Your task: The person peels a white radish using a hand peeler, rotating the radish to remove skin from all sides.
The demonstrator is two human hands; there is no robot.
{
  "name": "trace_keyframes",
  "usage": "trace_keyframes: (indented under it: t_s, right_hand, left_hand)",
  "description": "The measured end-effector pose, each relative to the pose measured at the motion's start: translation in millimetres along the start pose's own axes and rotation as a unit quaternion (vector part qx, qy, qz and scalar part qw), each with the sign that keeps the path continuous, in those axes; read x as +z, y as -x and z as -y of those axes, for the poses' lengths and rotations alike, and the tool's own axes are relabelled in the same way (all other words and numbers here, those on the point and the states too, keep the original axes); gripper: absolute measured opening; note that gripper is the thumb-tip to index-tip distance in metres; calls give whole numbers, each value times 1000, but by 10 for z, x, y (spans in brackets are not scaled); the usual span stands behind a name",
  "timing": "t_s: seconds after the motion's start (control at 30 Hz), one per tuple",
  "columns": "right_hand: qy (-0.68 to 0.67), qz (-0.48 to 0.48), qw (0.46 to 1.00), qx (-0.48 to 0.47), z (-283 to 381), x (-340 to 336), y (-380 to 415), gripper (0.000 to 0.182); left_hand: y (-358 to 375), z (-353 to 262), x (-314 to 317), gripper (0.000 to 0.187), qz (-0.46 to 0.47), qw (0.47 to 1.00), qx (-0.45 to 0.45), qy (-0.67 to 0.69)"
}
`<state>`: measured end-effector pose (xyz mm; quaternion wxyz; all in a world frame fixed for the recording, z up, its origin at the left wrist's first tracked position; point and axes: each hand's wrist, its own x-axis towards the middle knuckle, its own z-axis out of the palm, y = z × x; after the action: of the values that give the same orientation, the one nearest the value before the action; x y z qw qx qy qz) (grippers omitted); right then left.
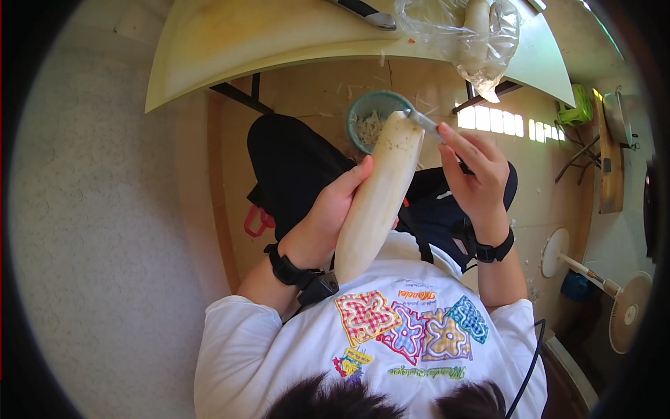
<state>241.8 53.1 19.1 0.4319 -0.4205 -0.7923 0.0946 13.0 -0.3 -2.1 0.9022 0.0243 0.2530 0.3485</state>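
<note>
A long white daikon radish (377, 199) lies at a slant over my lap, its narrower end near my shirt and its far end spotted with brown. Wrapped around its left side is my left hand (329, 209), thumb on top. My right hand (479, 174) pinches the handle of a grey peeler (424, 124). The peeler's head is at the far end of the radish; its blade is too small to make out. Beneath that end stands a teal basin (354, 126) with pale peelings (370, 127) in it.
A table (279, 49) spans the top, bearing a clear plastic bag (499, 42) of white radishes and a dark-handled tool (364, 12). Peel scraps dot the tiled floor (307, 94). At right are a fan (630, 312) and a green plastic stool (576, 106).
</note>
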Motion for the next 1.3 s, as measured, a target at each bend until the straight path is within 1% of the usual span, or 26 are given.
trace_keyframes:
  t_s: [0.03,0.13,0.17,0.23,0.27,0.3,0.37,0.4,0.43,0.5,0.53,0.6,0.63,0.7,0.73,0.77,0.83,0.87,0.93,0.97,1.03,1.07,1.17,1.2,1.23,1.3]
  right_hand:
    - [0,0,1000,0,-1,-15,0,41]
    - [-6,-44,991,124,-7,-67,35,36]
    - [-7,-43,991,123,-20,-70,66,36]
    - [-120,-91,961,231,-33,-83,130,38]
    - [-149,-88,954,245,-14,-108,151,42]
    - [-148,-88,954,245,52,-127,179,42]
    - [-262,-35,918,296,233,-145,198,51]
    - [-266,22,920,286,283,-155,153,62]
    - [-274,37,917,288,357,-97,98,67]
    - [-285,36,901,325,414,53,2,66]
    - [-284,34,902,324,396,84,-44,66]
    - [-392,4,816,424,350,132,-126,46]
    - [-394,4,816,423,308,136,-138,46]
    - [-413,-13,795,445,221,119,-127,23]
    - [-401,-29,801,445,230,103,-129,15]
    - [-400,-29,801,444,213,91,-122,15]
    - [-343,-23,852,396,159,63,-97,14]
    - [-343,-23,852,396,149,37,-99,14]
    - [-375,-60,835,398,141,-44,-128,11]
    - [-376,-58,835,398,130,-83,-144,11]
    - [-372,-115,844,368,107,-164,-178,9]
    - [-370,-128,844,366,86,-201,-198,10]
    - [-335,-132,861,358,-2,-267,-240,13]
    - [-304,-88,873,372,1,-318,-273,20]
    - [-304,-88,873,372,-6,-316,-276,20]
    - [-259,-12,896,360,-27,-282,-283,31]
  left_hand:
    - [-3,6,-8,58,6,1000,-6,0]
    - [-7,-31,26,58,-4,999,18,-32]
    - [-13,-43,22,58,-5,999,19,-31]
    - [-32,-69,17,58,1,999,39,-5]
    - [-35,-80,17,58,1,999,38,-5]
    - [-36,-90,15,58,3,999,40,-13]
    - [-34,-85,33,58,3,999,40,-20]
    - [-36,-80,62,56,-7,998,46,-48]
    - [-45,-75,83,55,-15,996,52,-76]
    - [-48,-54,97,54,-16,995,38,-88]
    - [-42,-47,105,53,-19,995,28,-97]
    - [-11,-37,169,52,-27,993,29,-114]
    - [9,-40,192,51,-36,990,31,-130]
    - [35,-55,198,51,-34,990,27,-135]
    - [41,-57,202,52,-30,990,22,-139]
    - [41,-54,198,52,-29,990,22,-140]
    - [38,-45,168,53,-29,992,25,-122]
    - [33,-45,153,53,-29,992,25,-122]
    - [17,-48,122,54,-31,993,32,-107]
    - [15,-54,103,54,-32,993,33,-106]
    - [19,-69,56,58,-22,996,31,-83]
    - [22,-72,30,58,-22,996,32,-83]
    - [22,-81,-27,58,-4,998,33,-62]
    - [6,-82,-34,58,-2,997,40,-65]
    - [4,-82,-37,58,0,997,47,-68]
    - [2,-79,-34,59,6,995,58,-76]
